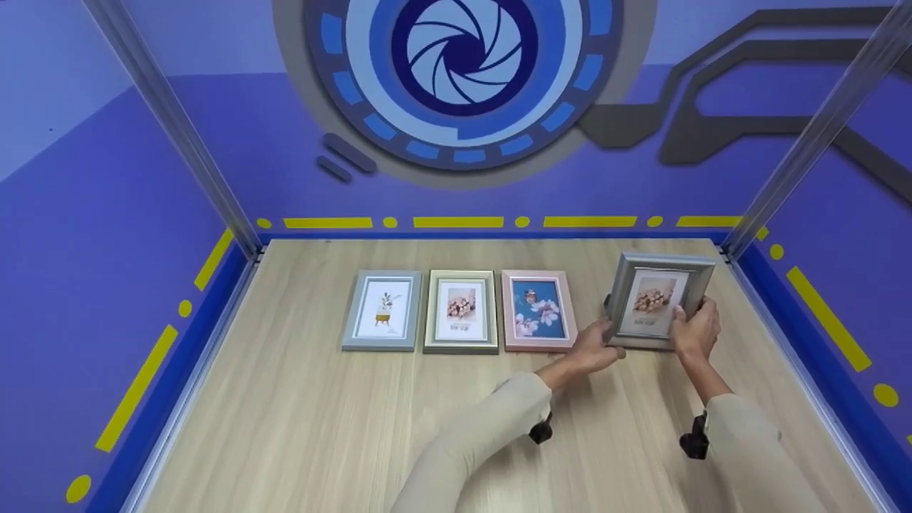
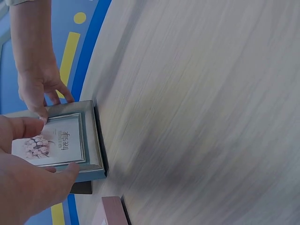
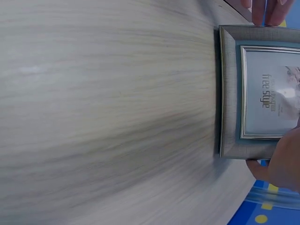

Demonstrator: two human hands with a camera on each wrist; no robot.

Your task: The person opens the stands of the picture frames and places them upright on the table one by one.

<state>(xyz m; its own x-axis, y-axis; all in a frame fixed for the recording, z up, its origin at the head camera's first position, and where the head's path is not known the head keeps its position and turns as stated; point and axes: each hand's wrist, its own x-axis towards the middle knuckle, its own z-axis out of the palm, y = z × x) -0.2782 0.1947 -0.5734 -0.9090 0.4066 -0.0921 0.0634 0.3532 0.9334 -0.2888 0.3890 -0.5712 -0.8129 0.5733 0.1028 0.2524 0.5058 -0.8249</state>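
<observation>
A silver-grey picture frame (image 1: 657, 263) with a flower print stands tilted up at the table's right, its lower edge close to the tabletop. My right hand (image 1: 697, 329) grips its right side, thumb over the front and fingers around the edge. At the lower left corner, my left hand (image 1: 591, 347) holds the frame by its side; some of its fingers are hidden. The left wrist view shows both hands around the frame, with a dark piece (image 2: 82, 188) sticking out behind it. In the right wrist view, the frame's lower border (image 3: 229, 93) is close over the wood.
Left of the held frame, a pink frame (image 1: 539, 347) with blossoms, a gold frame (image 1: 460, 348) and a light blue frame (image 1: 380, 345) lie face up in a row on the wooden table (image 1: 320, 427). Blue walls (image 1: 463, 199) with metal corner posts enclose the table.
</observation>
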